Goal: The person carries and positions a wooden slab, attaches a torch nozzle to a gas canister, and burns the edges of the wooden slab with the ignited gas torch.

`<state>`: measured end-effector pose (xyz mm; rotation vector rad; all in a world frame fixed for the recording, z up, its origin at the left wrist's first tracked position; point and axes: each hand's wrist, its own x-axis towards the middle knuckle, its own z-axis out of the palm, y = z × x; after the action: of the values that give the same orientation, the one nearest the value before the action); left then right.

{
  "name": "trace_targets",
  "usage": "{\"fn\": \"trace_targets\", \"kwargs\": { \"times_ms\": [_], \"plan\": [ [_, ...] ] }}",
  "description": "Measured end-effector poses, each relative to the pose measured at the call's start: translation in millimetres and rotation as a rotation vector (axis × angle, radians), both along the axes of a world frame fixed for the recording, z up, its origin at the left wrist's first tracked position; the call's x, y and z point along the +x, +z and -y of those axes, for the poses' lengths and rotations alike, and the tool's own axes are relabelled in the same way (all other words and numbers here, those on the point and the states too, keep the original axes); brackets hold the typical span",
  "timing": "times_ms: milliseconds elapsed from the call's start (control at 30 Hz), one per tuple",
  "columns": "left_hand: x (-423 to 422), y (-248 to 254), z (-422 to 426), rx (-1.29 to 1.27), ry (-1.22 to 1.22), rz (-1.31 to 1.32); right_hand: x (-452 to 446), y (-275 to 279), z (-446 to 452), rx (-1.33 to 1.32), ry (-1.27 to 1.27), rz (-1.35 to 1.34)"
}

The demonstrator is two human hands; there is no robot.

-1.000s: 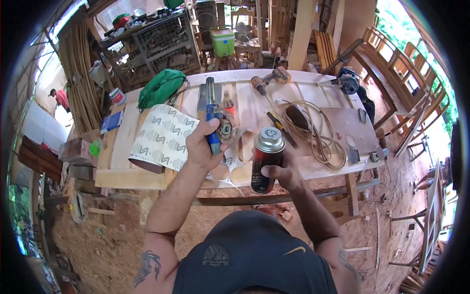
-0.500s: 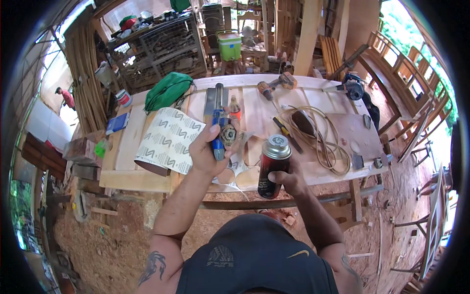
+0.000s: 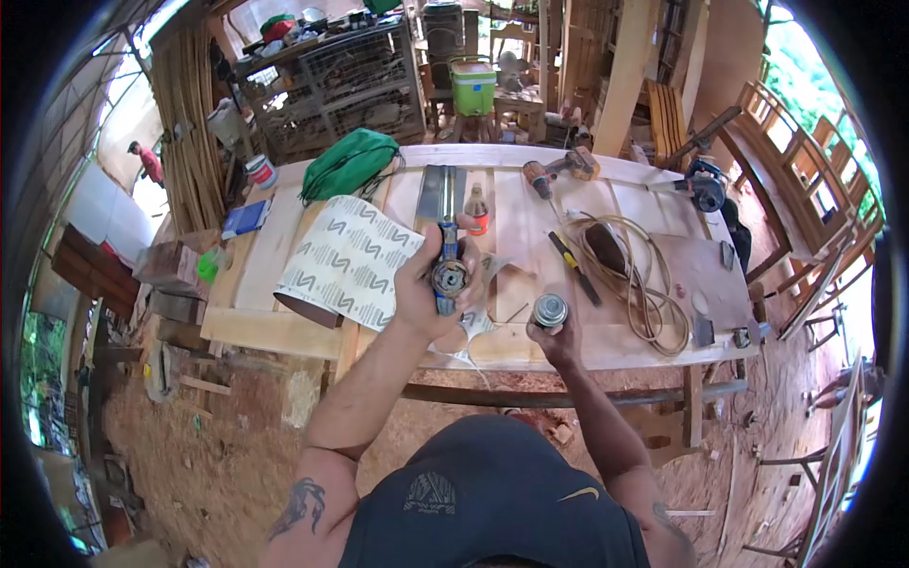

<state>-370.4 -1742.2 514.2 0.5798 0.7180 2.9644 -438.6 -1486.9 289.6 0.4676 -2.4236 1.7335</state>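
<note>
Left hand (image 3: 423, 295) wrapped round the blue torch (image 3: 448, 230); right hand (image 3: 562, 345), well apart, closed round the canister (image 3: 549, 310) above the near side of the worktop (image 3: 614, 339). A slackened right grip could drop the canister.

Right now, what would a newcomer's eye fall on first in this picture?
Probably the center: the left hand holds a blue tool with a metal tube, and the right hand holds a metal-topped can by the near edge of the wooden panel. Next, the bright green cloth bundle at the panel's far left, behind a white printed sheet.
</note>
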Motion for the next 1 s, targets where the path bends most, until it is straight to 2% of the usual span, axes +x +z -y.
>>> {"fn": "trace_targets", "kwargs": {
  "times_ms": [167, 267, 367, 400, 500, 567, 667, 733, 833, 933, 1000],
  "plan": [
    [0, -6, -1, -0.017, 0.014, 0.046, -11, -42, -8, -0.005, -0.069, -0.095],
    [-1, -8, -4, -0.041, 0.008, 0.048, -14, -53, -15, 0.061, -0.017, -0.07],
    [-2, -11, -7, -0.039, -0.006, 0.064, 0, -18, -11, -0.064, 0.017, -0.099],
    [-2, -12, -7, -0.043, 0.004, 0.089, 5, 2, -10, -0.036, -0.064, -0.184],
    [-4, -12, -6, -0.06, 0.052, 0.119, 24, 80, -9, 0.007, -0.205, -0.398],
    [-3, -15, -10, -0.062, 0.073, 0.147, 45, 140, 1, -0.023, -0.186, -0.481],
    [-5, -13, -21, -0.055, 0.093, 0.21, 64, 197, 28, -0.022, 0.182, -0.676],
    [0, -8, -31, -0.054, 0.126, 0.284, 78, 232, 48, 0.03, 0.276, -0.634],
    [2, -8, -38, -0.138, 0.175, 0.214, 75, 241, 70, 0.007, 0.263, -0.682],
    [13, 11, -47, -0.197, 0.267, 0.32, 70, 240, 76, -0.008, 0.237, -0.701],
    [14, 5, -47, -0.19, 0.285, 0.295, 69, 238, 75, -0.006, 0.273, -0.698]
  ]
}}
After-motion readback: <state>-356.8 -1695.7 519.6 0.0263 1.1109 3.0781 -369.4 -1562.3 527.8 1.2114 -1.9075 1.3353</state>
